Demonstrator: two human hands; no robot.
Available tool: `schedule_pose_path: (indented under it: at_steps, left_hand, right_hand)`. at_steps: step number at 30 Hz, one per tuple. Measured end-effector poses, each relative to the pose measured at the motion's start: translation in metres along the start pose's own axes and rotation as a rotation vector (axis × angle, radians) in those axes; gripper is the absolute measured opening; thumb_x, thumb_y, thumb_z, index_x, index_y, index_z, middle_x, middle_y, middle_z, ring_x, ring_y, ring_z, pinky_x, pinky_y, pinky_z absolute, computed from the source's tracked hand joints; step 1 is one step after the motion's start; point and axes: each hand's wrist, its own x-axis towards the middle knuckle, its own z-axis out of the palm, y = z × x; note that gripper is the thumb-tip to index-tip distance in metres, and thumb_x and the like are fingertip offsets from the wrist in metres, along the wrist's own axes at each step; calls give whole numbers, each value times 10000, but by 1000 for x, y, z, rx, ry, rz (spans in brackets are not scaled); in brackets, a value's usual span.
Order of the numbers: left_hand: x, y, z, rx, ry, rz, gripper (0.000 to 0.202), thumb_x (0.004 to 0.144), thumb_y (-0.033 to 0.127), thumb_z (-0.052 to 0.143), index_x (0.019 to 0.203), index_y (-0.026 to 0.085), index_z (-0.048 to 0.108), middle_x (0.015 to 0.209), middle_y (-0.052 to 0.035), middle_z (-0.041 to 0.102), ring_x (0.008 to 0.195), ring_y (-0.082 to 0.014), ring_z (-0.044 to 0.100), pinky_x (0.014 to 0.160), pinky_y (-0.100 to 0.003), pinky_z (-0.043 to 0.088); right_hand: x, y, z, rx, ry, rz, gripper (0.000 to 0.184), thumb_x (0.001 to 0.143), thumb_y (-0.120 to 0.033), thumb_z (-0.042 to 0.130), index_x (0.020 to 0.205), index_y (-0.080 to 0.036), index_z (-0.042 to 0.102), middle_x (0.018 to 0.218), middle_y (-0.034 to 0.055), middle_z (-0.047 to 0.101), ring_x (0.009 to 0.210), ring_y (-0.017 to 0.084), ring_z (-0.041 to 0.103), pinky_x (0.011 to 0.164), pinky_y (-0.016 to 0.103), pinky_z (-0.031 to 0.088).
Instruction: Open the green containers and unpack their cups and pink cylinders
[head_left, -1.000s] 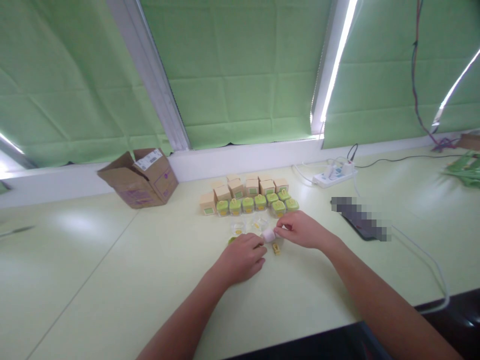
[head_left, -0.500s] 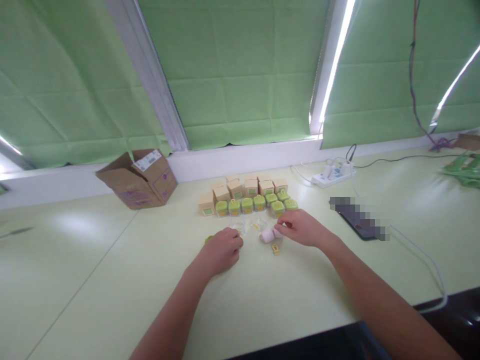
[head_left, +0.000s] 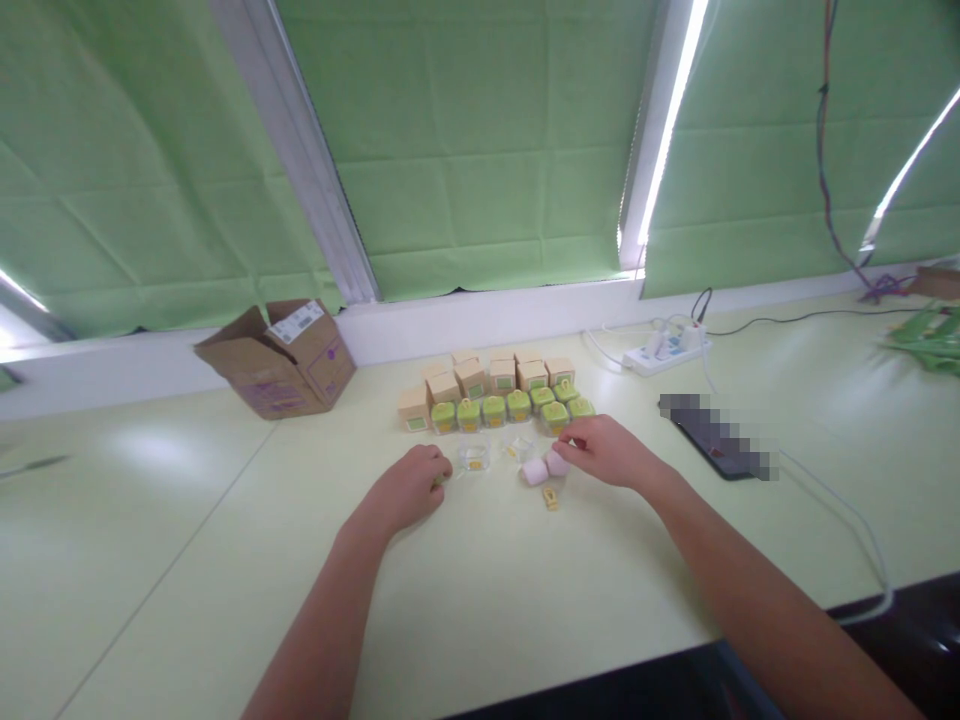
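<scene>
My left hand (head_left: 411, 490) rests on the table, its fingers curled around a small green lid (head_left: 439, 480) that is mostly hidden. Just right of it stands a clear plastic box (head_left: 474, 458) without a cover, and a second clear piece (head_left: 517, 450) lies beside that. My right hand (head_left: 606, 452) has its fingers pinched at the nearer end of a pale pink roll (head_left: 556, 463). Touching that roll is another pale pink roll (head_left: 534, 472). A yellow clip (head_left: 550, 498) lies in front of the rolls.
Several green-lidded clear boxes (head_left: 493, 411) stand in rows before several small cardboard boxes (head_left: 503, 375). An open carton (head_left: 289, 360) is at the back left. Right are a phone (head_left: 712, 440), a power strip (head_left: 666, 352) and a white cable (head_left: 840, 510).
My left hand has moved left, uncovering the clear box, and the green lid now shows at its fingertips. The right hand has shifted slightly, showing more of the roll.
</scene>
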Motion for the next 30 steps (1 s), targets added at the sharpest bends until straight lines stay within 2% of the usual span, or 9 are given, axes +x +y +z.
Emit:
schedule_pose_path:
  at_steps: [5, 11, 15, 21, 25, 30]
  left_hand:
    - [-1, 7, -7, 7, 44, 46, 180, 727, 133, 525, 879, 179, 610, 917, -59, 588, 914, -209, 531, 828, -328, 432]
    - [2, 40, -10, -21, 114, 122, 117, 835, 235, 480, 869, 183, 579, 838, -45, 581, 818, -182, 541, 760, -297, 424]
    - [4, 63, 4, -87, -29, 198, 109, 844, 245, 466, 808, 192, 554, 781, -18, 582, 742, -158, 540, 675, -259, 408]
    - [5, 73, 15, -105, -85, 156, 90, 820, 269, 492, 773, 196, 517, 746, -1, 553, 691, -151, 515, 625, -252, 382]
    - [6, 73, 13, -114, -90, 149, 91, 817, 274, 485, 775, 197, 508, 749, -3, 544, 697, -154, 512, 620, -253, 378]
    - [6, 74, 14, -111, -93, 149, 71, 808, 259, 485, 783, 198, 511, 758, -4, 553, 706, -156, 516, 626, -256, 381]
  right_hand:
    - [0, 2, -1, -7, 7, 8, 274, 880, -345, 485, 748, -196, 672, 689, 22, 630, 642, 139, 537, 601, 246, 344]
    - [1, 3, -1, -24, 7, 12, 277, 887, -339, 479, 738, -194, 662, 696, 22, 631, 649, 136, 538, 598, 242, 334]
    - [2, 7, 3, -75, 9, 23, 301, 899, -347, 458, 724, -196, 650, 690, 18, 623, 653, 137, 537, 605, 247, 325]
    - [8, 13, 14, -129, 134, 111, 236, 911, -346, 452, 963, -210, 637, 916, 42, 647, 789, 154, 571, 683, 253, 366]
    - [16, 15, 19, -190, 213, 121, 287, 919, -341, 435, 1117, -191, 579, 1045, 83, 619, 937, 195, 552, 782, 275, 388]
    - [27, 15, 22, -303, 248, 102, 377, 903, -357, 448, 1213, -161, 535, 1111, 142, 585, 1031, 271, 480, 890, 361, 337]
